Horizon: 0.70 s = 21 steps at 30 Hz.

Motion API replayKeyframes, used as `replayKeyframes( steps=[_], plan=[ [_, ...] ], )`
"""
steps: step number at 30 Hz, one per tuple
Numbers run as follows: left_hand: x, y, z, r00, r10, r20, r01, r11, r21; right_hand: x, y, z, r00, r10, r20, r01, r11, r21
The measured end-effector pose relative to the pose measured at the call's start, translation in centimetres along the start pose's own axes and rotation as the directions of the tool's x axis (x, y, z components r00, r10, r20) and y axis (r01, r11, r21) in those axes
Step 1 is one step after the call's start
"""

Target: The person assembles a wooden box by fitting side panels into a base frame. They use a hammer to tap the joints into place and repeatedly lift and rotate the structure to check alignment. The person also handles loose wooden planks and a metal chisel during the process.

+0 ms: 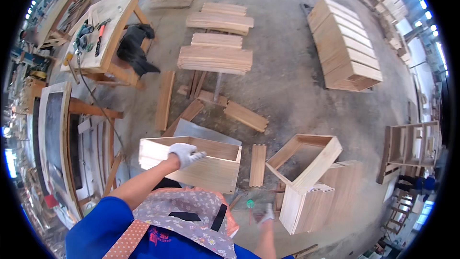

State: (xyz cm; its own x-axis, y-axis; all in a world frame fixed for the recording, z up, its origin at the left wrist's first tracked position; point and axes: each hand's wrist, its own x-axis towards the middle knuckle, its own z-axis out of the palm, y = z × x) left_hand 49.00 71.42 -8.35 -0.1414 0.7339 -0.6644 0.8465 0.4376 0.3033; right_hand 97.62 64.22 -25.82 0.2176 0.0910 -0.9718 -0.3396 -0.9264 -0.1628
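Observation:
My left hand, in a white work glove, lies at the near top edge of a pale wooden drawer box. Its fingers are closed at that edge and point right. The box stands just in front of my apron, with part of its inside showing. Lower right, my gloved right hand is small and blurred; its fingers cannot be made out. Left of it is a small green round thing with a thin red line below it. A narrow board lies between the box and an open wooden frame.
The open frame leans on stacked wooden panels at my right. Ahead are piles of boards and loose boards. A workbench with tools stands far left, a slatted stack of boxes far right. A hose hangs at left.

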Motion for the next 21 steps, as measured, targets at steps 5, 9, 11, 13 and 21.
replayKeyframes(
  steps=[5, 9, 11, 13, 21],
  plan=[
    [-9.2, -5.0, -8.5, 0.853, 0.001, -0.522, -0.287, 0.836, -0.468, -13.8, 3.7, 15.9, 0.892, 0.069, 0.447, -0.216, 0.933, 0.288],
    [-16.1, -12.5, -12.7, 0.863, -0.219, -0.455, -0.244, 0.608, -0.755, -23.9, 3.1, 27.0, 0.741, -0.270, 0.614, 0.105, 0.951, 0.291],
    [-16.9, -18.2, -11.6, 0.837, -0.216, -0.502, -0.324, 0.542, -0.775, -29.1, 3.7, 30.1, 0.648, -0.413, 0.640, 0.266, 0.910, 0.318],
    [-19.2, -20.3, -12.6, 0.831, -0.254, -0.495, -0.335, 0.482, -0.810, -33.7, 4.4, 32.1, 0.571, -0.517, 0.638, 0.389, 0.854, 0.345],
    [-32.0, -33.4, -12.3, 0.678, -0.477, -0.559, -0.566, 0.148, -0.811, -48.8, 9.2, 40.5, 0.250, -0.736, 0.629, 0.697, 0.588, 0.411]
  ],
)
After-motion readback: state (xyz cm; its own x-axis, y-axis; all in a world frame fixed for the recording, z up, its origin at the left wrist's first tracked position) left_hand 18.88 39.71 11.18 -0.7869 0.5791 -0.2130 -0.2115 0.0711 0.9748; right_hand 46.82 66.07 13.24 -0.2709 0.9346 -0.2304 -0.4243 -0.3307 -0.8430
